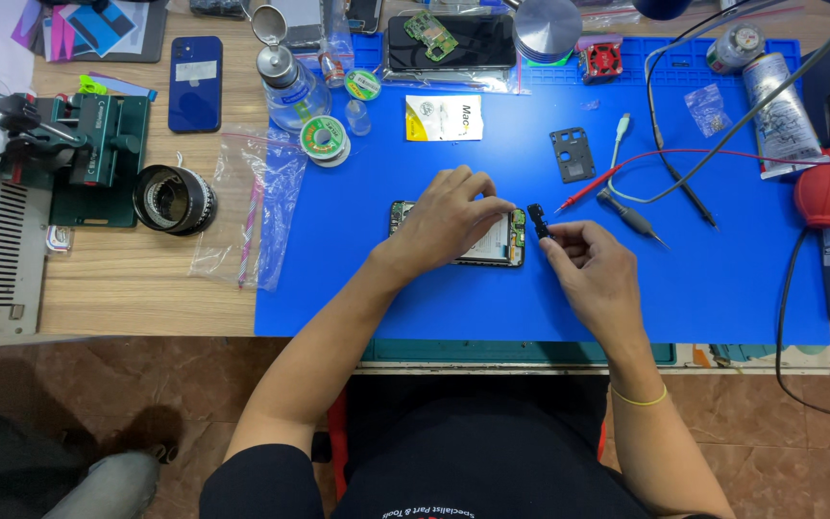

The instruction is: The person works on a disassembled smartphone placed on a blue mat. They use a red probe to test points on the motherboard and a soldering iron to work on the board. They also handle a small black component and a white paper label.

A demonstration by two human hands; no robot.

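An opened phone (508, 242) with its back off lies on the blue mat (357, 269). My left hand (449, 216) rests on top of it, fingers pressing down and covering most of it. Just right of the phone, my right hand (593, 269) pinches a small black part (538, 220) between thumb and fingertips, held upright above the mat. A black camera cover plate (572, 154) lies on the mat further back.
Red and black probe leads (626, 178) and a screwdriver (631, 217) lie right of my hands. Solder reels (325, 137), a liquid bottle (290, 86), a blue phone (195, 84), a red blower bulb (828, 187) and a green fixture (98, 154) surround the mat.
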